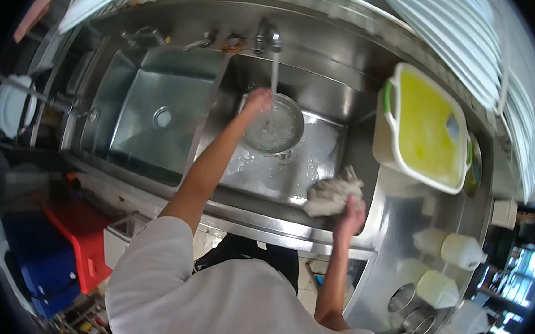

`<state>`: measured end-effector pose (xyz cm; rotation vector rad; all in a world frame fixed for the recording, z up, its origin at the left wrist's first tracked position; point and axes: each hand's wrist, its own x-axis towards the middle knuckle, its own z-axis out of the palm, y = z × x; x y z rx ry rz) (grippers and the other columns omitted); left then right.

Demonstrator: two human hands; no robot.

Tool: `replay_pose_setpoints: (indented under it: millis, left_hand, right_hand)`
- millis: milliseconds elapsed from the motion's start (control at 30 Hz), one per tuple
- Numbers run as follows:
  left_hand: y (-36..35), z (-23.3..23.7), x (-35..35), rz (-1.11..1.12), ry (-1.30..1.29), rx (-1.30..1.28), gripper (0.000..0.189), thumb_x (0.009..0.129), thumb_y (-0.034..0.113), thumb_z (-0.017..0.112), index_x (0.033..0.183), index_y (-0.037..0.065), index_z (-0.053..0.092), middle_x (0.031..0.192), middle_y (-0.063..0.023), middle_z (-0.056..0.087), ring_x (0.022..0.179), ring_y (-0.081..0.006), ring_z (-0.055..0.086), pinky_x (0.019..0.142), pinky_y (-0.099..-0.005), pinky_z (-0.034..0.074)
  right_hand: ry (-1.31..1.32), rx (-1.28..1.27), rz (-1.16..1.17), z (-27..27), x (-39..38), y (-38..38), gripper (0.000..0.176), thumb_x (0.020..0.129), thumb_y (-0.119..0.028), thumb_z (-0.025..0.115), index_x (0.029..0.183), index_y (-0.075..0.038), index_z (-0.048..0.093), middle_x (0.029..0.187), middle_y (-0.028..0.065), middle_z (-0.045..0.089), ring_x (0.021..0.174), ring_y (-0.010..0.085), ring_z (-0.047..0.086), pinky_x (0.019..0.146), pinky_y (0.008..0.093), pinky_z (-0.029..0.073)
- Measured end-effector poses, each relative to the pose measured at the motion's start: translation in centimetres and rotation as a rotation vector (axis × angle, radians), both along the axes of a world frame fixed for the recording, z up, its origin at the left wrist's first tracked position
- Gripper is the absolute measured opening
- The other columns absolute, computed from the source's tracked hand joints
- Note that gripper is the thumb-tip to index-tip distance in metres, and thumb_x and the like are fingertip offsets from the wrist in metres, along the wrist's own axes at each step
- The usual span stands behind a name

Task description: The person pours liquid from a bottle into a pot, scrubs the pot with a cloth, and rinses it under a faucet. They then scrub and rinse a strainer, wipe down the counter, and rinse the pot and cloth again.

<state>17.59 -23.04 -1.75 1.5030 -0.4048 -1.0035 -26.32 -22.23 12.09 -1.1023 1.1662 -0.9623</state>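
Head view of a steel sink (321, 112) set in a steel desk (393, 238). The left hand (258, 98) reaches to the far rim of a metal bowl (276, 129), which sits at the back of the right basin under the tap (275, 40). A water stream (274, 74) falls into the bowl. The left grip appears closed on the rim, though spray blurs the fingers. The right hand (352, 215) is clenched on a crumpled grey cloth (332, 193) at the front right corner of that basin, by the sink's front edge. The left basin (159, 116) lies beside it. On the desk's right side stands a tub of yellow liquid (428, 128). Toward the near right corner lie white bottles (460, 250), their print too blurred to read, and metal cups (402, 297). White plates (450, 43) are racked above the far right corner.
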Motion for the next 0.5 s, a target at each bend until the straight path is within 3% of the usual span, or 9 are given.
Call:
replay_pose_setpoints:
  millis: [67, 100, 133, 167, 233, 333, 433, 467, 500]
  left_hand:
    - [5.4, -3.5, -3.0, -0.105, 0.194, -0.170, 0.029, 0.087, 0.029, 0.058, 0.108, 0.009, 0.059, 0.095, -0.0037, 0.062, 0.083, -0.0161, 0.061, 0.068, -0.0335, 0.051]
    - [6.3, -2.1, -4.3, -0.165, -0.004, 0.123, 0.026, 0.085, 0.032, 0.061, 0.102, 0.012, 0.063, 0.085, -0.0012, 0.062, 0.075, -0.0136, 0.059, 0.062, -0.0310, 0.050]
    - [7.9, -4.1, -4.5, -0.201, 0.042, 0.122, 0.024, 0.086, 0.031, 0.060, 0.098, 0.011, 0.065, 0.072, 0.0006, 0.058, 0.071, -0.0114, 0.056, 0.060, -0.0290, 0.049]
    - [9.6, -6.3, -5.5, -0.207, -0.304, 0.223, 0.025, 0.086, 0.028, 0.060, 0.100, 0.008, 0.066, 0.084, -0.0099, 0.068, 0.083, -0.0208, 0.065, 0.069, -0.0368, 0.051]
    - [13.7, -4.2, -6.9, -0.321, -0.580, 0.426, 0.025, 0.084, 0.025, 0.060, 0.098, 0.005, 0.067, 0.090, -0.0119, 0.068, 0.091, -0.0246, 0.066, 0.078, -0.0374, 0.051]
    - [16.3, -5.9, -8.4, -0.444, -0.752, 0.532, 0.021, 0.082, 0.021, 0.060, 0.096, 0.008, 0.069, 0.090, -0.0091, 0.069, 0.091, -0.0246, 0.066, 0.075, -0.0399, 0.052]
    - [15.4, -4.2, -9.2, -0.705, -0.926, 0.700, 0.016, 0.078, 0.013, 0.060, 0.089, 0.007, 0.070, 0.088, -0.0115, 0.068, 0.084, -0.0262, 0.067, 0.070, -0.0380, 0.054]
    - [15.4, -3.1, -9.0, -0.657, -0.946, 0.678, 0.014, 0.076, 0.012, 0.059, 0.084, 0.008, 0.071, 0.087, -0.0105, 0.068, 0.084, -0.0255, 0.067, 0.068, -0.0384, 0.054]
    - [15.3, -2.8, -9.6, -0.612, -0.962, 0.661, 0.013, 0.075, 0.010, 0.059, 0.080, 0.009, 0.072, 0.085, -0.0094, 0.068, 0.083, -0.0248, 0.067, 0.066, -0.0388, 0.055]
  right_hand:
    - [0.012, -0.014, 0.149, -3.7, 6.3, -1.2, 0.024, 0.092, -0.024, 0.059, 0.100, -0.001, 0.058, 0.097, 0.0058, 0.061, 0.087, 0.0125, 0.054, 0.079, 0.0264, 0.043]
    - [-0.018, -0.044, 0.230, -5.5, 10.1, -2.5, 0.025, 0.093, -0.024, 0.059, 0.102, -0.001, 0.058, 0.097, 0.0060, 0.061, 0.088, 0.0126, 0.054, 0.081, 0.0268, 0.043]
    - [-0.015, -0.029, 0.255, -7.4, 13.5, -3.5, 0.029, 0.093, -0.026, 0.059, 0.105, 0.000, 0.058, 0.098, 0.0071, 0.062, 0.090, 0.0139, 0.055, 0.082, 0.0281, 0.043]
    - [0.001, 0.000, 0.279, -8.9, 15.9, -4.0, 0.033, 0.093, -0.027, 0.059, 0.109, 0.002, 0.058, 0.099, 0.0081, 0.062, 0.092, 0.0152, 0.055, 0.083, 0.0294, 0.043]
    - [0.228, -0.036, 0.275, -10.9, 20.7, -4.1, 0.041, 0.094, -0.029, 0.056, 0.118, 0.004, 0.055, 0.103, 0.0124, 0.063, 0.097, 0.0196, 0.056, 0.087, 0.0325, 0.043]
    - [0.557, -0.439, 0.502, -16.1, 25.0, -4.9, 0.049, 0.097, -0.034, 0.047, 0.124, 0.006, 0.049, 0.113, 0.0197, 0.060, 0.105, 0.0255, 0.057, 0.092, 0.0333, 0.041]
    - [0.490, -0.671, 0.585, -26.3, 27.6, -6.3, 0.047, 0.098, -0.033, 0.043, 0.124, 0.006, 0.049, 0.115, 0.0216, 0.058, 0.105, 0.0298, 0.056, 0.092, 0.0357, 0.041]
    - [0.565, -0.780, 0.593, -27.1, 28.5, -5.8, 0.048, 0.098, -0.036, 0.041, 0.124, 0.003, 0.050, 0.115, 0.0222, 0.057, 0.104, 0.0363, 0.055, 0.090, 0.0394, 0.041]
    - [0.508, -0.927, 0.726, -33.0, 28.5, -8.1, 0.048, 0.097, -0.038, 0.042, 0.122, 0.001, 0.052, 0.112, 0.0226, 0.056, 0.101, 0.0412, 0.054, 0.088, 0.0438, 0.041]
